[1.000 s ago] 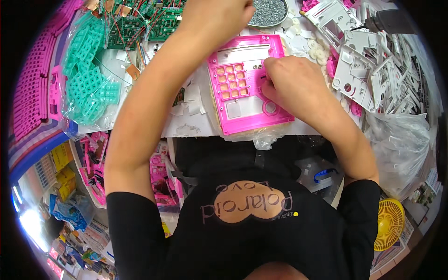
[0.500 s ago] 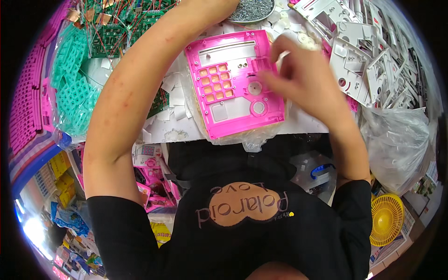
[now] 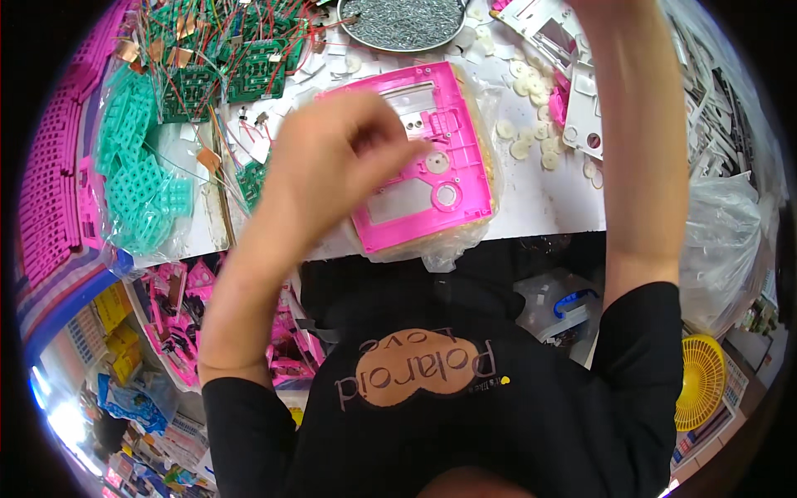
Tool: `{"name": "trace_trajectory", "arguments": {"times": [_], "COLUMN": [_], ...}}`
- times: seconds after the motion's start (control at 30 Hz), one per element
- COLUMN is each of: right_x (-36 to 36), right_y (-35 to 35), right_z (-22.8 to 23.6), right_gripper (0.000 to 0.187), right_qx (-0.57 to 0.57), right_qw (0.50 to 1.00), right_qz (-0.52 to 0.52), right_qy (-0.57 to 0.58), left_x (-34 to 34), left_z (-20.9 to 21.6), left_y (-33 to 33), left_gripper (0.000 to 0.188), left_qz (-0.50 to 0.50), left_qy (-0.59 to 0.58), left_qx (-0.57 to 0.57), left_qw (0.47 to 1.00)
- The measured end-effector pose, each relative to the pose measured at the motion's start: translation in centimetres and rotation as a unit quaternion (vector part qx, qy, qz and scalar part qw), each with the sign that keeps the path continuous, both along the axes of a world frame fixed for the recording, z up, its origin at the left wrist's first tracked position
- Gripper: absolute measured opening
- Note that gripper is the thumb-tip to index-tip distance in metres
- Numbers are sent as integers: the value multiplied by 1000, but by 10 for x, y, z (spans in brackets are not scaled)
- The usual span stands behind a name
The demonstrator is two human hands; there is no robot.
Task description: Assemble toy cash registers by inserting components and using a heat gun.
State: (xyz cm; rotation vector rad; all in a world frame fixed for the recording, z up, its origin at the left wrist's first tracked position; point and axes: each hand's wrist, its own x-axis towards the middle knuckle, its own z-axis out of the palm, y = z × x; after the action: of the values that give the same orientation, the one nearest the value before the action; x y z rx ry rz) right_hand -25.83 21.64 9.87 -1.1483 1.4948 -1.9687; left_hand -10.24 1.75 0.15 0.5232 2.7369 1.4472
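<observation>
A pink plastic housing [image 3: 465, 199] lies inner side up on a padded, plastic-wrapped block [image 3: 440, 256] near the table's front edge. It has a white round disc [image 3: 437, 162] and a ring-shaped opening. My left hand [image 3: 324, 158] hovers over the housing's left half, hiding that part. Its fingers, blurred by motion, curl into a pinch near the disc; whatever they hold is too small to make out. My right forearm [image 3: 643, 141] stretches up past the top right of the picture, and that hand is out of view. Behind the housing stands a round metal bowl of screws [image 3: 403, 21].
Green circuit boards with wires [image 3: 257, 70] and teal plastic lattice parts [image 3: 137, 178] lie at the left. White plastic discs [image 3: 531, 83] scatter right of the housing, beside white moulded parts [image 3: 585, 108]. A bin of pink parts [image 3: 178, 307] sits below the table edge.
My left hand has come back from the screw bowl to above the housing. My right hand has left the housing and reached away past the upper right edge.
</observation>
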Motion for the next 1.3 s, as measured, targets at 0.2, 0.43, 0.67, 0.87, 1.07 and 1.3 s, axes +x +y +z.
{"name": "trace_trajectory", "arguments": {"times": [0.2, 0.43, 0.67, 0.87, 1.07, 1.3], "right_x": [98, 114, 120, 133, 132, 129], "right_y": [13, 17, 13, 4, 7, 1], "right_z": [-57, -47, -51, -76, -100, -115], "right_gripper": [35, 38, 35, 25, 22, 28], "right_qx": [-101, -87, -97, -124, -36, 106], "right_qw": [992, 992, 993, 985, 983, 967], "right_qz": [72, 93, 65, -108, -182, -174], "right_qy": [-16, 9, -6, -58, 5, 152], "left_x": [46, 49, 42, 32, 31, 31], "left_z": [-32, -26, -31, -34, -37, -42], "left_y": [18, 22, 24, 19, 18, 18], "left_gripper": [17, 18, 22, 33, 43, 40], "left_qz": [16, 7, 5, 9, -11, 11], "left_qy": [175, 170, 207, 193, 173, 192], "left_qx": [10, 35, 20, -60, -152, -170], "left_qw": [984, 985, 978, 979, 973, 966]}}
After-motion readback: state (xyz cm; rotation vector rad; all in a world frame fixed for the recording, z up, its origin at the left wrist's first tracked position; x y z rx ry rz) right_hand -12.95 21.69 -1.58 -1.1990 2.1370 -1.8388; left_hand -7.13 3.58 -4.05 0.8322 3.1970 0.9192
